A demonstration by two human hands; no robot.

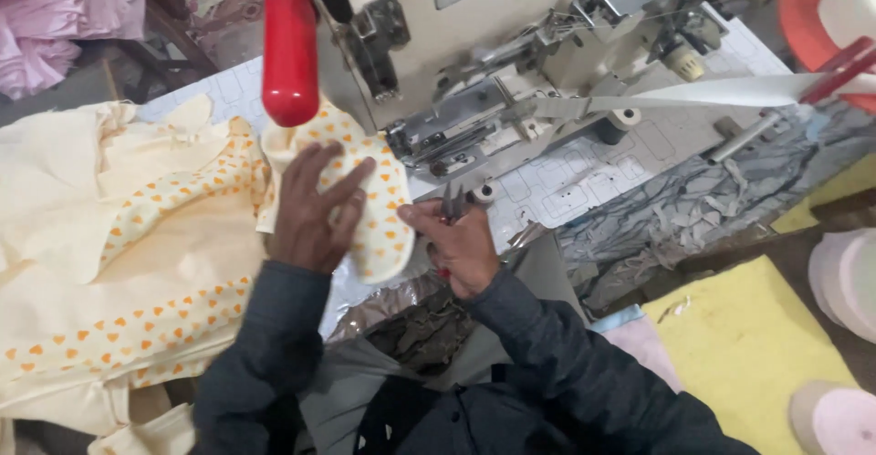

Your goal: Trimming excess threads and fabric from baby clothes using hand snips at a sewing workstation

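- Your left hand lies flat, fingers spread, on a small cream cloth piece printed with orange hearts; it presses down rather than grips, and it covers the piece's left part.
- That printed piece sits on the machine bed just in front of the needle area of the cream-coloured industrial sewing machine; its far edge runs under a glossy red cylindrical handle, so that end is hidden.
- Your right hand is closed around small dark metal thread snips; only the tips show above the fingers, and the hand touches the printed piece's right edge.
- A heap of plain cream fabric with heart-print bands lies to your left; its edges are cut off by the frame.
- A white tape strip feeds into the machine from the right; its source is half out of view.
- Grey fabric scraps litter the table on the right; single pieces are hard to tell apart.
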